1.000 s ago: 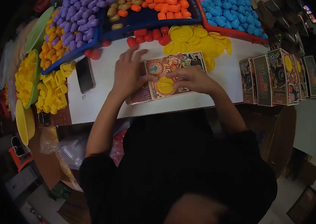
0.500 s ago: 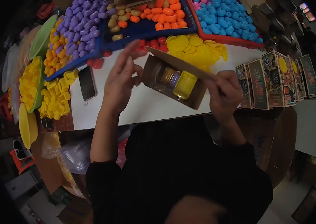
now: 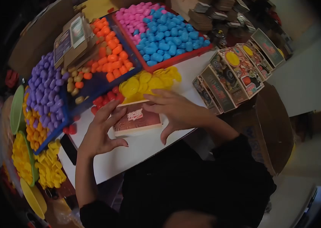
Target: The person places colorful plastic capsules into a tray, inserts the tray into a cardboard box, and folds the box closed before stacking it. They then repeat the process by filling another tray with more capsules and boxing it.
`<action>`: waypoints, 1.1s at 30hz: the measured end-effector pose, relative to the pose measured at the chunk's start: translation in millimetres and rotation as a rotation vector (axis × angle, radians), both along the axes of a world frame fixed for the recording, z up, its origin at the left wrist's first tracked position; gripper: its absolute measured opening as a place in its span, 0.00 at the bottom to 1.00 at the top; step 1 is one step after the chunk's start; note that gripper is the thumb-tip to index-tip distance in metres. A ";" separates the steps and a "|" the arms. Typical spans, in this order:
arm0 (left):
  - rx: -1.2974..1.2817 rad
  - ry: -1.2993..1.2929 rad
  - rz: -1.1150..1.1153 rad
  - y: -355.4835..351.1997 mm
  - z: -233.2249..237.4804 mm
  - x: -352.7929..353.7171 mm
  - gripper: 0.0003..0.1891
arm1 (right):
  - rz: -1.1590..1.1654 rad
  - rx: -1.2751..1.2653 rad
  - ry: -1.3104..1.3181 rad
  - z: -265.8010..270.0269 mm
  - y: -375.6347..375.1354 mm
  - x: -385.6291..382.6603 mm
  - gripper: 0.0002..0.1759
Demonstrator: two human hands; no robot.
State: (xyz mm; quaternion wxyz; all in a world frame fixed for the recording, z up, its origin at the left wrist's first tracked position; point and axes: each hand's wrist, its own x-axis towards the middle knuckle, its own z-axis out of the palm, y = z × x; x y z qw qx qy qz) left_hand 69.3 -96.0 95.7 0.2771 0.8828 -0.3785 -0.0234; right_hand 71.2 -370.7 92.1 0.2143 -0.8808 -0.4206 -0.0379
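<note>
A small box (image 3: 141, 123) with a dark red printed face and pale lettering lies on the white tabletop (image 3: 109, 157), its printed face up. My left hand (image 3: 99, 133) is at the left end of the box, fingertips over its upper left corner and thumb spread apart. From the other side my right hand (image 3: 179, 110) reaches over the box's upper right corner, its fingers stretched out and thumb pointing down beside the right end. Both hands are open around the box. Just behind it lies a pile of yellow discs (image 3: 145, 84).
Purple capsules (image 3: 44, 89) and orange capsules (image 3: 113, 60) fill parts of a blue tray; blue capsules (image 3: 168, 38) lie in a red tray (image 3: 179, 59). Printed boxes (image 3: 230, 76) stand in a row at right. A phone (image 3: 68, 150) and yellow parts (image 3: 49, 167) lie at left.
The box was held up, opened, with yellow and purple pieces inside; now it lies on the tabletop, printed face up. My right hand has let go of its flap. The view has turned.
</note>
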 end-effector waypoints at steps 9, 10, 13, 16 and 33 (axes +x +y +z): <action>0.219 -0.194 0.034 -13.3 -5.8 -7.8 0.34 | -0.009 -0.088 -0.052 -35.8 30.8 -7.5 0.39; 0.215 -0.195 0.020 -16.0 -7.4 -7.8 0.34 | -0.023 -0.091 -0.051 -37.1 32.6 -9.5 0.39; 0.271 -0.203 0.037 -24.4 -9.4 -10.3 0.37 | -0.155 -0.053 -0.100 -36.9 34.6 -18.6 0.42; 0.341 -0.244 0.032 -21.6 -14.4 -19.5 0.42 | -0.156 -0.117 -0.237 -30.6 36.3 -23.9 0.46; -0.053 0.003 1.612 168.7 -74.1 -303.4 0.28 | -1.035 -0.015 -0.919 73.7 -314.6 -17.9 0.42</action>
